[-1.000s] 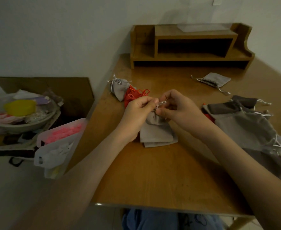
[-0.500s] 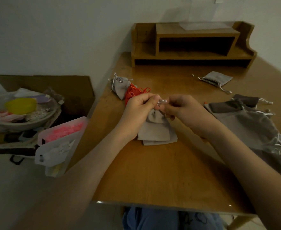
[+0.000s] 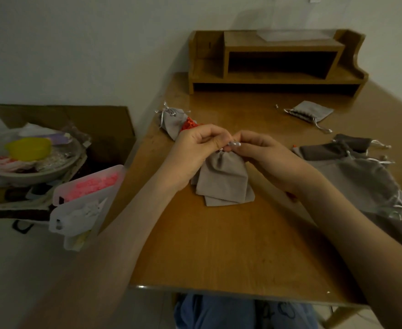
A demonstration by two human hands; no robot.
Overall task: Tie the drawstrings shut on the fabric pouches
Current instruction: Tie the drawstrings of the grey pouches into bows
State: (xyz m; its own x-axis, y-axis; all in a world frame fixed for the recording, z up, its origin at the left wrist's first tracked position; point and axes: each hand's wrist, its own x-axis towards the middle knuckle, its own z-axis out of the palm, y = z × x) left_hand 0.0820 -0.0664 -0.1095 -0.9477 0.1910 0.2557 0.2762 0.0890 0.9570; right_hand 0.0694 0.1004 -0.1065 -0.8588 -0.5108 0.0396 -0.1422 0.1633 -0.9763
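Fingers point(image 3: 215, 139) of left hand point(image 3: 194, 151), right hand point(image 3: 267, 157) pinch drawstring point(image 3: 234, 144) atop grey pouch point(image 3: 221, 178).

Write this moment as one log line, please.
phase: tying | left hand: pinches drawstring | right hand: pinches drawstring | grey pouch: neck gathered

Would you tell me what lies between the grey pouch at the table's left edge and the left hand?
A red pouch, against the grey pouch and partly hidden by the left hand, in the head view.

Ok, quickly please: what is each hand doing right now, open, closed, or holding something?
Left hand: closed, pinching the drawstring at the neck of the grey pouch.
Right hand: closed, pinching the same drawstring.
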